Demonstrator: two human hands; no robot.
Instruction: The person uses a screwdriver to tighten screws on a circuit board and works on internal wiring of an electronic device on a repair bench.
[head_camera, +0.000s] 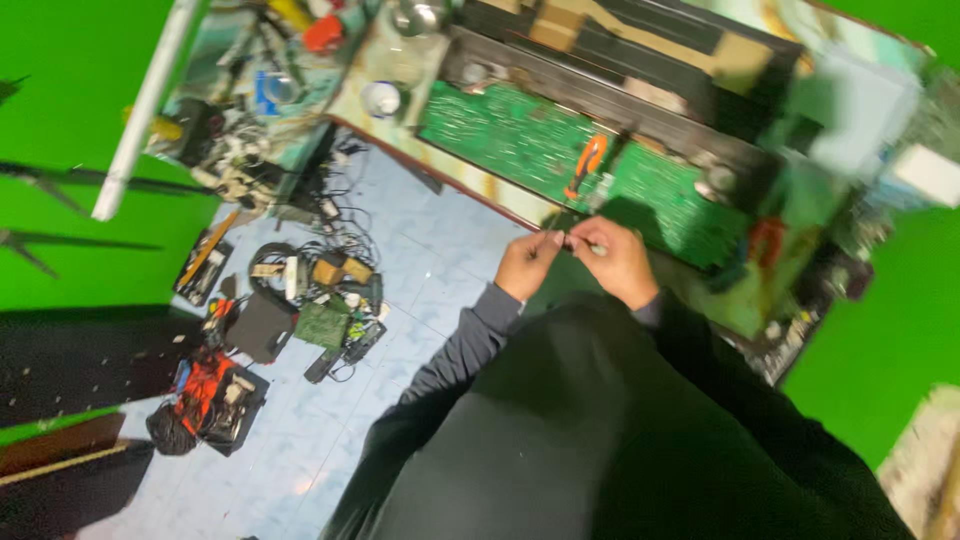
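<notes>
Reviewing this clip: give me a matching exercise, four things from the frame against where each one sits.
Things:
1. Orange-handled pliers
2. Long white tube
3. Small green circuit board
4. Small dark part pinched between the fingers of the left hand and right hand

Places:
A. Among the tangle of cables on the pale tiled floor
B. Just in front of the person's chest, at the bench edge
C. On the large green circuit board on the bench
D. Leaning along the left end of the bench

Pairs: 1-C, 2-D, 3-A, 4-B
</notes>
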